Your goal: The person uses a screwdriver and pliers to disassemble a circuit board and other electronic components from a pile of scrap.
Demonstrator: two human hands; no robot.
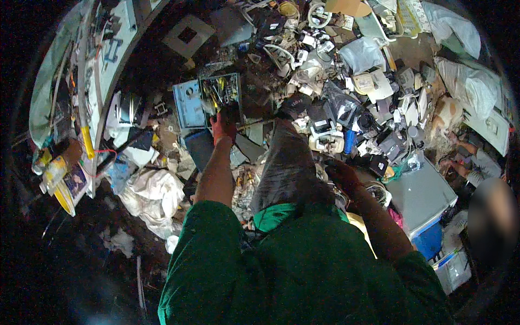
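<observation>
A lidded metal case (190,103) stands open ahead of me on the left, its pale blue panel folded out. Hand tools (221,92), some with yellow handles, lie jumbled in its dark compartment. At the near edge of this compartment is my left hand (223,129), which looks reddish. Its fingers reach toward the tools, but their grip is too small and dim to make out. My right hand (342,174) is low beside my right knee, in shadow near a heap of scrap parts. Its fingers are hidden in the dark.
Plastic and electronic scrap (325,92) is heaped ahead and right, with a blue cylinder (349,142) in it. A grey metal cabinet (421,189) stands at right, near another person's arm (466,149) and a brown-and-white animal (447,115). White sacking (151,195) lies left.
</observation>
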